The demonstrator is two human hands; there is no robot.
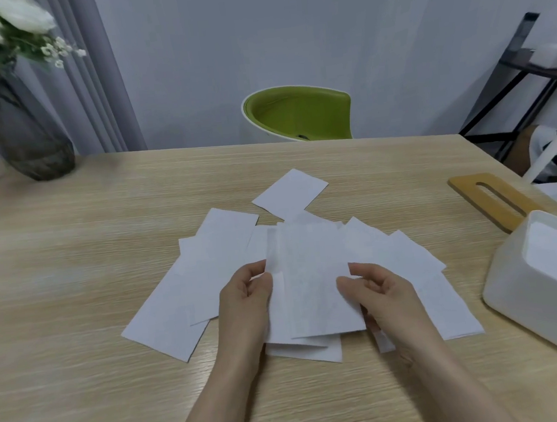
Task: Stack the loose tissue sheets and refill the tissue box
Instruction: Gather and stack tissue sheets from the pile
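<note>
Several white tissue sheets (213,262) lie spread and overlapping across the middle of the wooden table (73,301). One sheet (290,193) lies apart at the far side. Between both hands I hold a small stack of tissue sheets (312,286) just above the pile. My left hand (245,300) pinches its left edge, my right hand (378,289) pinches its right edge. The white tissue box (519,295) stands open at the right table edge. Its wooden lid (496,201) with a slot lies behind it.
A dark glass vase (25,134) with white flowers stands at the far left corner. A green chair (297,112) is behind the table. A black shelf frame (510,76) stands at the right, off the table.
</note>
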